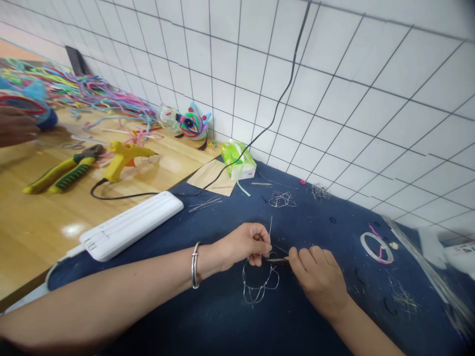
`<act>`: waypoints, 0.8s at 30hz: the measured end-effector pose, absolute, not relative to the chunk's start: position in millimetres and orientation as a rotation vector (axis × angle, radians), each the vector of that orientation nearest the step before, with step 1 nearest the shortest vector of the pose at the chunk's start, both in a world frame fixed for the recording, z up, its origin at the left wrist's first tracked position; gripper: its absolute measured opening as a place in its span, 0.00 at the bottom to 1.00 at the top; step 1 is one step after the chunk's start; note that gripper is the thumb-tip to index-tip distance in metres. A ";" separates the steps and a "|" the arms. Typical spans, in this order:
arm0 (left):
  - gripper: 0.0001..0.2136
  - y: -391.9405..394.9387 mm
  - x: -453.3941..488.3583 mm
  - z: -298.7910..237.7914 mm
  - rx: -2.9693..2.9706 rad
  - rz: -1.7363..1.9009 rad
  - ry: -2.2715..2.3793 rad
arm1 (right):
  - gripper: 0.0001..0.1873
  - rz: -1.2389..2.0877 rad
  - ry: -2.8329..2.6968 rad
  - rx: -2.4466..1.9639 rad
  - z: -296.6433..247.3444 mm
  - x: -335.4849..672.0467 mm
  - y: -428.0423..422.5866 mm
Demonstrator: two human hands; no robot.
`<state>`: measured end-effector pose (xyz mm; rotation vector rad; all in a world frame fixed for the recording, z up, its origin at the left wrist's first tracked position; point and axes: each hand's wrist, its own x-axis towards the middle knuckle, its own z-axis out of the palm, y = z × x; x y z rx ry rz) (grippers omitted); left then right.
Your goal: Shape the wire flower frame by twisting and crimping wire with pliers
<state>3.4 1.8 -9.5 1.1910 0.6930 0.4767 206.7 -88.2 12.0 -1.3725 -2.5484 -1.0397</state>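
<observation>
My left hand (254,244), with a silver bangle at the wrist, pinches a thin silver wire frame (261,287) bent into loops like petals. Small pinkish beads or knots dot the frame, which hangs below my fingers. One straight wire end (270,227) sticks up from the pinch. My right hand (319,277) is closed around a tool with slim dark jaws, apparently pliers (278,260); its handles are hidden in my palm. The jaw tips reach the top of the frame, close to my left fingertips. Whether they grip the wire I cannot tell.
A white power strip (131,225) lies left, its neighbours a yellow glue gun (122,158) and yellow-green pliers (65,170). Behind are a tissue pack (239,158) and coiled wire (282,199). A white ring (376,248) lies right. Another person's hand (17,127) is far left.
</observation>
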 end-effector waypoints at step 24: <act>0.06 4.2 1.9 -4.1 1.123 0.429 0.729 | 0.12 -1.132 -2.508 -1.357 11.7 204.8 -86.8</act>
